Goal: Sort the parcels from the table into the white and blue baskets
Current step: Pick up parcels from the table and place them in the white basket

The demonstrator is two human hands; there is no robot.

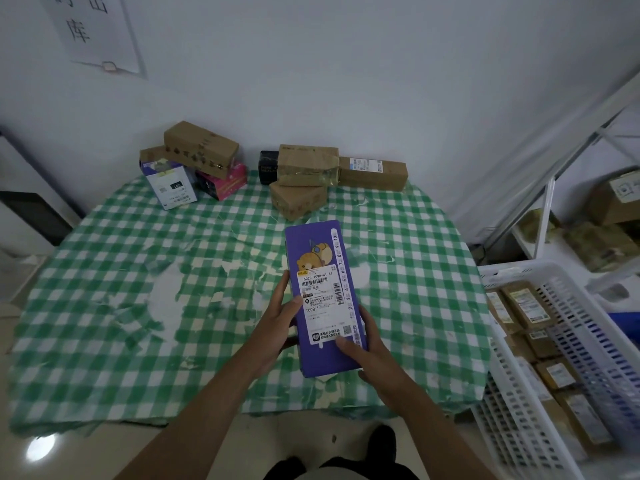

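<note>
A long parcel (323, 296) sits over the near middle of the worktop (138, 289), held between both hands: left hand (277, 320) to its left, right hand (367, 348) to its right. Behind it, along the worktop's far edge, lie two clusters of parcels, one far left (194, 164), one directly behind (325, 171). To its right, off the worktop, stands a basket (512, 420) holding parcels.

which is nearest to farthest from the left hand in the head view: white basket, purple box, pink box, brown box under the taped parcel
1. purple box: held by the left hand, and by the right hand.
2. brown box under the taped parcel: just beyond the purple box, mid-table.
3. pink box: back left of the table.
4. white basket: off the table's right edge.
The last two are close to call.
</note>
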